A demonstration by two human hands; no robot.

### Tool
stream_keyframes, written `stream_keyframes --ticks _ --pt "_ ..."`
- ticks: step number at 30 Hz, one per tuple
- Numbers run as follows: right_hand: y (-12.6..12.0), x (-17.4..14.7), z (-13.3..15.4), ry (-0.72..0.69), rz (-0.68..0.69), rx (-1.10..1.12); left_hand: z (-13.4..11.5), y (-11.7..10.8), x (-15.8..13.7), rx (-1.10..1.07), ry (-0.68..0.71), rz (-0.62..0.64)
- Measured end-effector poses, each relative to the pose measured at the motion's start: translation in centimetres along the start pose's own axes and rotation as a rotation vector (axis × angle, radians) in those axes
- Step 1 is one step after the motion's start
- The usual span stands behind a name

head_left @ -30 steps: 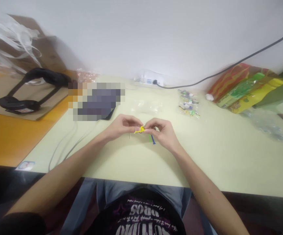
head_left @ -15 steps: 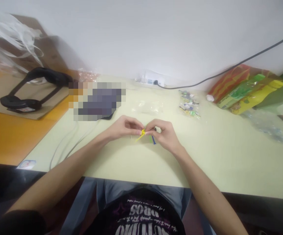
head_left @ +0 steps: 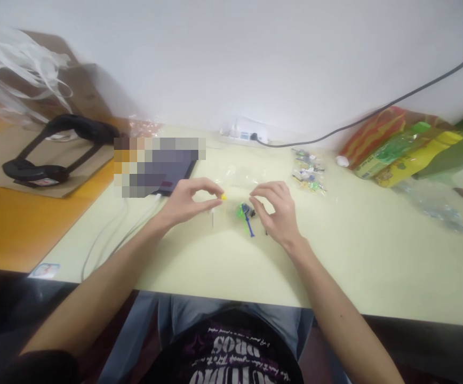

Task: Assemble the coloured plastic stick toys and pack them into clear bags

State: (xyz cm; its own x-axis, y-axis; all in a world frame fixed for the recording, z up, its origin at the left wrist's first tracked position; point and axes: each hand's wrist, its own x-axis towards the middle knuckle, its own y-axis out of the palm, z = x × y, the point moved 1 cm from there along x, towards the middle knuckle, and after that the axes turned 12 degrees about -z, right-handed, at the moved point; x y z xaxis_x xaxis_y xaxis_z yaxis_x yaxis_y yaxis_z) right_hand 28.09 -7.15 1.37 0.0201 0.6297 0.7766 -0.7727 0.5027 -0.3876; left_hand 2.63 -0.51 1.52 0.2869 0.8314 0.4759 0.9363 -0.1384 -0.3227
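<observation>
Both hands are up over the bench [head_left: 223, 266], a gap between them; the left hand [head_left: 185, 198] has a small yellow plastic piece [head_left: 224, 197] nipped at the very tips of thumb and forefinger, with what seems to be a thin yellow stem dropping below; across the gap, the right hand [head_left: 282, 213] is curled, thumb and forefinger tips close together, and I cannot tell whether anything tiny sits between them!

Right beside those fingers, on the bench, lie a blue plastic piece [head_left: 249, 228] with a long shaft and a green plastic piece [head_left: 240, 212], bunched together with something dark; under the left fingertips there's a slim pale piece [head_left: 213, 219], too small to read clearly.

Now, the handling; that yellow piece looks very light, stiff and smooth, likely a bit slippery under bare skin; the stem looks like the fragile part, so the thicker head is the place to take hold, just as the left hand has it, with a soft pinch; the blue one looks equally light and rigid, its shaft offering an easy two-finger grip.

Beyond, a clear plastic bag [head_left: 243, 174] lies crumpled; off to the right, bagged small parts [head_left: 309, 172]; over on the left, a dark tablet [head_left: 179, 173], partly blurred out.
</observation>
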Motion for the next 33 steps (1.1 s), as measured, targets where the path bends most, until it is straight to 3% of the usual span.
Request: stream_keyframes --ticks 6,10,24,33 --pt "0.6 -0.8 -1.0 -0.083 0.327 -0.174 1.7 0.5 0.0 0.252 0.166 0.242" --pt "1.4 -1.3 -0.9 -0.113 0.445 -0.226 2.7 0.9 -0.1 0.285 0.165 0.310" --pt "2.5 -2.1 -1.3 -0.155 0.488 -0.230 3.0 0.0 -0.2 0.365 0.154 0.383" --pt "2.3 -1.9 -0.5 -0.095 0.389 -0.173 1.4 0.0 0.1 0.288 0.188 0.350"
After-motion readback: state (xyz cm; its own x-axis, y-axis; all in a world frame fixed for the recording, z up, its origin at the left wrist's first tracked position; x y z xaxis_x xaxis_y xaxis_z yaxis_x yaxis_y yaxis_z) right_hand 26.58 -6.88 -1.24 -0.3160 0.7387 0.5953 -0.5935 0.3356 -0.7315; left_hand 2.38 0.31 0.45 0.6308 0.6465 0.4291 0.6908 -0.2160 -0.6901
